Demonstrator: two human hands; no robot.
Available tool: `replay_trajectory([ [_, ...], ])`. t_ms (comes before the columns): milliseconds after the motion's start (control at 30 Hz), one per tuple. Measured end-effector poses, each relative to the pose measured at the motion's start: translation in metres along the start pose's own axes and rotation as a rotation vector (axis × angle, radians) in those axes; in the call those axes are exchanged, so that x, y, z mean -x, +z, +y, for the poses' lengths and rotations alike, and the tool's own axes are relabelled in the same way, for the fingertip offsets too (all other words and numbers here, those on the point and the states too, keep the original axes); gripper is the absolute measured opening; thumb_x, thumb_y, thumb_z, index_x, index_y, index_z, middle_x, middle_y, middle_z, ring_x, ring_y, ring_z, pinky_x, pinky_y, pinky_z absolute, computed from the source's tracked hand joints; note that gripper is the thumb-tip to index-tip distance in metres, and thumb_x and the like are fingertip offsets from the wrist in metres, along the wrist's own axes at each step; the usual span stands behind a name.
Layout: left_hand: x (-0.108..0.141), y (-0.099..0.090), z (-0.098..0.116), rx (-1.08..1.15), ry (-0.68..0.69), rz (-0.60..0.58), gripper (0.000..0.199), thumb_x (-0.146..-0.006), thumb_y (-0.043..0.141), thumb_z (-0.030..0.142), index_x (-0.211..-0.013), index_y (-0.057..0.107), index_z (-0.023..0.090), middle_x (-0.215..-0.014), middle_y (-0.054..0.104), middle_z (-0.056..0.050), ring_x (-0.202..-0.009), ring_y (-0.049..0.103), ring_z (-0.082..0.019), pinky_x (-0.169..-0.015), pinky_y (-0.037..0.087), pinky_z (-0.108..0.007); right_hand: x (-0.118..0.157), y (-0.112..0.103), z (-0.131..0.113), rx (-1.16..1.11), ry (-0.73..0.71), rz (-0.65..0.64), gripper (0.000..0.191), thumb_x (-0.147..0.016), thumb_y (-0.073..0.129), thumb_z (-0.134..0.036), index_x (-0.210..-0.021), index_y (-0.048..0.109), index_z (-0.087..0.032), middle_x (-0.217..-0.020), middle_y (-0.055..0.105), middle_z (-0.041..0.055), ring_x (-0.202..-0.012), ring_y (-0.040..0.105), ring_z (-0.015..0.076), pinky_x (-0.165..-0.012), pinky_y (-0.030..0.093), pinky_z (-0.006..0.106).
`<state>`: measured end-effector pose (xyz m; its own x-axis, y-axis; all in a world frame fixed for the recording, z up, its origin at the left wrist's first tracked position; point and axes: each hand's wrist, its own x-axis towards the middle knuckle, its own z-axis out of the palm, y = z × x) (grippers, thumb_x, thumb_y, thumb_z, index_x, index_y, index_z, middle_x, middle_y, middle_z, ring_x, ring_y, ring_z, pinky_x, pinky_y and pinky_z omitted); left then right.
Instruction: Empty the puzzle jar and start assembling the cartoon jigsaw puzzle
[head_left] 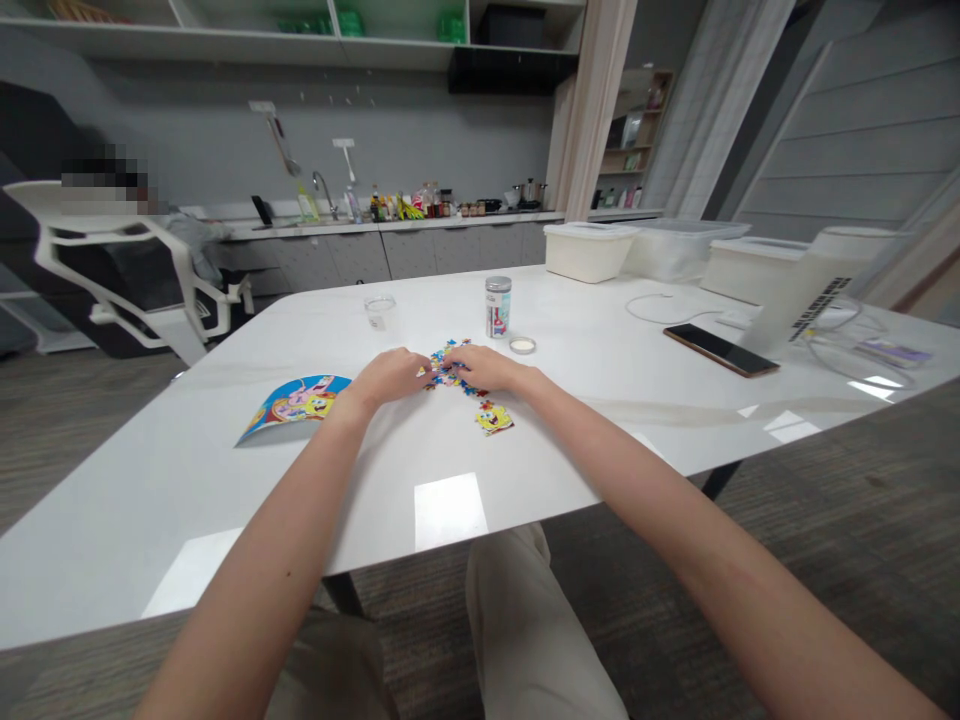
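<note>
A pile of small jigsaw puzzle pieces [447,380], mostly blue with other bright colours, lies on the white table between my hands. At its left edge is my left hand [394,377], fingers curled together; whatever they may hold is hidden. From the right, my right hand [487,368] reaches over the pile with finger and thumb apart, touching pieces. Nearer me lies a joined yellow cartoon-face section [495,418] of the puzzle, with loose pieces just above it. Left of my left forearm rests a curved picture sheet [296,402] with pink and yellow cartoon figures.
Beyond the pile stand a printed can [498,308] and a clear jar [380,313], with a round lid [523,345] lying near the can. A phone [720,349], cables and white bins [589,252] occupy the right side. A person sits in a chair [124,250] at far left.
</note>
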<state>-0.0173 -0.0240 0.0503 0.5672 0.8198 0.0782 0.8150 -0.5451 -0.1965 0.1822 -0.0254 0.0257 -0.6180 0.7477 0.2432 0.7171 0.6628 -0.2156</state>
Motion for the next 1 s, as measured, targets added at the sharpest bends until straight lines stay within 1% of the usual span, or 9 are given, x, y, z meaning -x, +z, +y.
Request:
replay_trajectory([
  [167,0.001,0.0,0.0,-0.02,-0.036,0.011,0.034,-0.089,0.043,0.035,-0.107,0.07,0.025,-0.098,0.073,-0.009,-0.092,0.067,-0.025,-0.077,0.049,-0.031,-0.001,-0.001,0.004,0.027,-0.011,0.022,0.035,-0.084,0.046,-0.006,-0.11,0.07,-0.01,-0.119,0.066,0.013,-0.113,0.059,0.0209,-0.102,0.039,0.031],
  [267,0.002,-0.001,0.001,-0.03,-0.065,0.019,0.034,-0.089,0.043,0.034,-0.108,0.069,0.025,-0.098,0.073,-0.009,-0.093,0.067,-0.025,-0.077,0.049,-0.031,-0.002,0.001,0.009,0.027,-0.002,0.05,0.035,-0.083,0.046,-0.006,-0.105,0.072,-0.011,-0.115,0.068,0.0118,-0.109,0.06,0.0195,-0.1,0.041,0.028],
  [400,0.003,-0.002,0.0,-0.015,-0.087,-0.013,0.035,-0.09,0.042,0.038,-0.107,0.069,0.025,-0.1,0.073,-0.008,-0.095,0.066,-0.023,-0.079,0.049,-0.029,-0.002,0.002,0.012,0.001,0.007,0.062,0.035,-0.081,0.047,-0.006,-0.103,0.074,-0.011,-0.117,0.068,0.0105,-0.11,0.06,0.0187,-0.099,0.041,0.027],
  [567,0.001,0.0,-0.002,0.017,-0.061,-0.029,0.038,-0.09,0.041,0.043,-0.105,0.071,0.023,-0.101,0.073,-0.01,-0.097,0.066,-0.025,-0.082,0.049,-0.031,-0.001,0.0,0.009,-0.025,0.003,0.033,0.036,-0.081,0.047,-0.005,-0.105,0.073,-0.011,-0.113,0.071,0.0111,-0.106,0.062,0.0191,-0.099,0.041,0.028],
  [700,0.0,0.002,-0.003,0.043,-0.061,-0.029,0.035,-0.089,0.044,0.042,-0.104,0.071,0.024,-0.099,0.073,-0.009,-0.096,0.066,-0.025,-0.081,0.049,-0.031,-0.001,0.0,0.008,-0.081,0.0,0.075,0.034,-0.079,0.049,-0.004,-0.1,0.075,-0.011,-0.114,0.069,0.012,-0.107,0.061,0.0191,-0.099,0.042,0.029],
  [867,0.0,0.001,-0.003,0.063,-0.072,-0.015,0.033,-0.087,0.049,0.045,-0.105,0.067,0.024,-0.097,0.072,-0.008,-0.093,0.066,-0.024,-0.079,0.048,-0.03,-0.003,-0.001,0.007,-0.267,0.154,0.155,0.031,-0.081,0.051,-0.006,-0.097,0.076,-0.013,-0.111,0.069,0.009,-0.099,0.064,0.0151,-0.092,0.045,0.024],
  [1000,0.001,0.0,-0.002,0.07,-0.081,-0.017,0.032,-0.088,0.048,0.044,-0.106,0.065,0.024,-0.097,0.072,-0.008,-0.093,0.066,-0.023,-0.079,0.048,-0.03,-0.004,-0.009,0.007,-0.289,0.297,0.195,0.033,-0.08,0.049,-0.007,-0.096,0.077,-0.014,-0.108,0.072,0.0066,-0.1,0.064,0.0151,-0.088,0.044,0.02],
])
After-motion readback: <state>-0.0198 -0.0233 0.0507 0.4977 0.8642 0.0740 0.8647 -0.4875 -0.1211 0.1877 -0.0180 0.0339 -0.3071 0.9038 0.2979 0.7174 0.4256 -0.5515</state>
